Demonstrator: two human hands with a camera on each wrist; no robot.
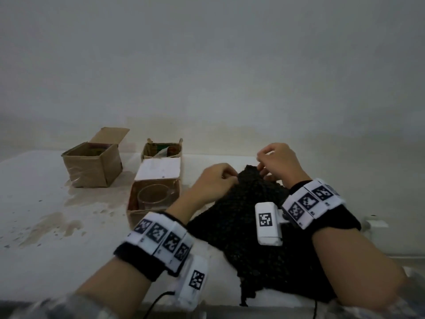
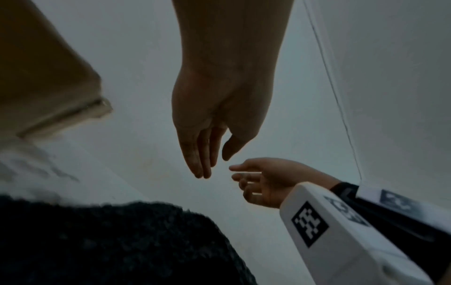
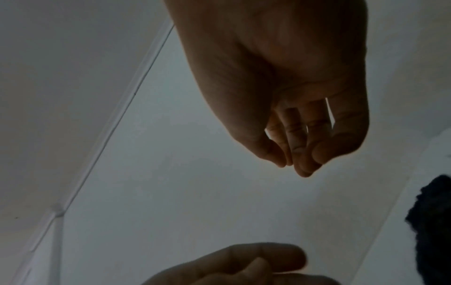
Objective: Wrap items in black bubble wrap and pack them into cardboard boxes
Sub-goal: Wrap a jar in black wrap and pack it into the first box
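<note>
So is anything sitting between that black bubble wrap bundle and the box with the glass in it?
Nothing visible does. The black bubble wrap lies just right of the box, whose top is open. Only the left hand, at the wrap's far edge, is between them.

Black bubble wrap (image 1: 248, 217); brown cardboard boxes (image 1: 93, 166); white table (image 1: 34, 226), tan stains; black-and-white checker-pattern wristbands (image 1: 161, 238).

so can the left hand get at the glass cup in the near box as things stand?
Probably yes: the glass cup sits in an open-topped box beside the left hand, nothing between, though that hand is busy at the black bubble wrap.
</note>
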